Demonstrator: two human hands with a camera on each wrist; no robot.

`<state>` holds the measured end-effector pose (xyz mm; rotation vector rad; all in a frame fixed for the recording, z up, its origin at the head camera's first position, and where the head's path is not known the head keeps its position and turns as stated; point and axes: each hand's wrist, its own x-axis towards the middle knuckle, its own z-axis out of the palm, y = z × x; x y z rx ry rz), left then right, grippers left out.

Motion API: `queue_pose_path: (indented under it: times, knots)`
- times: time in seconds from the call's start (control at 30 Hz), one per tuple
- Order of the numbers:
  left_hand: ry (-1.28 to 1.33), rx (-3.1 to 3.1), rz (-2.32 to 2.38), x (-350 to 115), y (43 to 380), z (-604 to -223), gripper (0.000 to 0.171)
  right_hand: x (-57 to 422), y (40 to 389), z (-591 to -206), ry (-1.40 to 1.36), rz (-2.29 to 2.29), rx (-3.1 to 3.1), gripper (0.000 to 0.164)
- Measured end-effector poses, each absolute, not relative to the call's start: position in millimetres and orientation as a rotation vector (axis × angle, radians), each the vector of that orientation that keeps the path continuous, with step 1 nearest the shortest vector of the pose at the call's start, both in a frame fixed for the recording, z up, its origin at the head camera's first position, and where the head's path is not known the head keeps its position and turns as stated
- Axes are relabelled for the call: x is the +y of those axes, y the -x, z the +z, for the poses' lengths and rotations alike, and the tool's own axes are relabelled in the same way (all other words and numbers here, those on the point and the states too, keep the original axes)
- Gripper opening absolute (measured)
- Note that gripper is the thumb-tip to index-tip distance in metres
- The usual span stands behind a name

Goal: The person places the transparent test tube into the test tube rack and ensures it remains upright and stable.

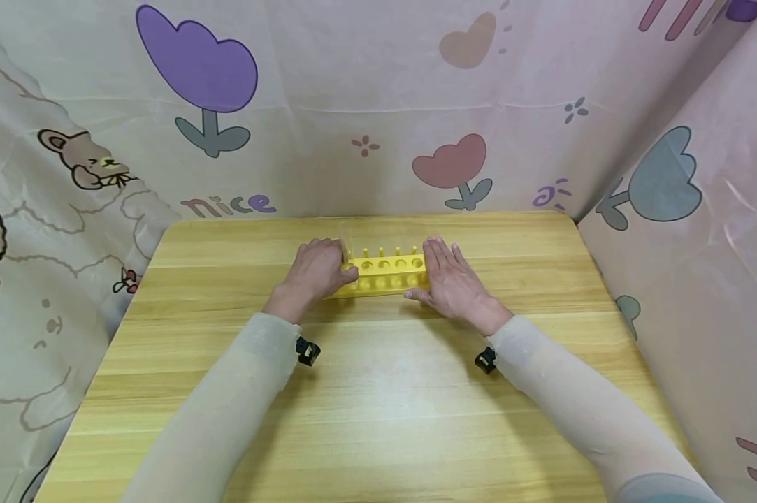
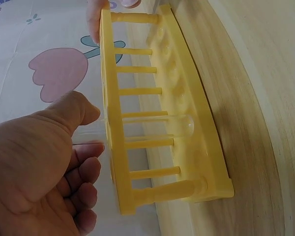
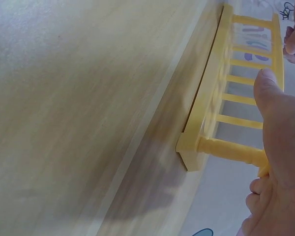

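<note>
1. At the rack's left end, the left hand (image 1: 315, 272) curls its fingers (image 2: 83, 172) round a clear glass test tube (image 2: 179, 125) seated in one hole.
2. Opposite, the right hand (image 1: 453, 279) rests its straight, relaxed fingers against the right end.
3. Between both hands stands the yellow plastic test-tube rack (image 1: 384, 274), upright.
4. Beneath lies the light wooden desk (image 1: 378, 405), the rack toward its far middle.

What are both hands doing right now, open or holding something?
Left hand: pinching a clear test tube in the yellow rack.
Right hand: open, flat against the rack's end.
</note>
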<state>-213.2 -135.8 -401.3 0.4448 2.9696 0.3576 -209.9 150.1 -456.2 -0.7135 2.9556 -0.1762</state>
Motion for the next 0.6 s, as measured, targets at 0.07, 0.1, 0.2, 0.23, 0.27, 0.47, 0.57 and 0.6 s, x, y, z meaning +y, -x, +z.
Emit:
queue_pose_path:
  times: [0.07,0.1,0.2,0.23,0.27,0.47,0.57,0.6]
  knots:
    - [-0.439,2.968,0.362,-136,213,-401,0.034,150,210,-456,0.713,-0.176,2.955,0.112]
    - [-0.439,2.967,0.362,-136,213,-401,0.035,150,211,-457,0.711,-0.180,2.955,0.112]
    - [-0.421,2.966,0.383,-137,212,-401,0.040,151,211,-458,0.701,-0.203,2.957,0.110]
    - [-0.412,2.965,0.393,-138,212,-401,0.042,151,211,-458,0.698,-0.220,2.960,0.110]
    - [-0.403,2.964,0.403,-138,211,-402,0.044,151,211,-459,0.695,-0.232,2.963,0.109]
    - [-0.327,2.962,0.494,-144,200,-405,0.052,154,210,-463,0.675,-0.299,2.989,0.106]
    - [-0.289,2.995,0.574,-147,191,-409,0.052,155,207,-464,0.689,-0.326,3.014,0.107]
    - [-0.280,3.018,0.601,-148,187,-411,0.051,156,206,-464,0.691,-0.335,3.027,0.107]
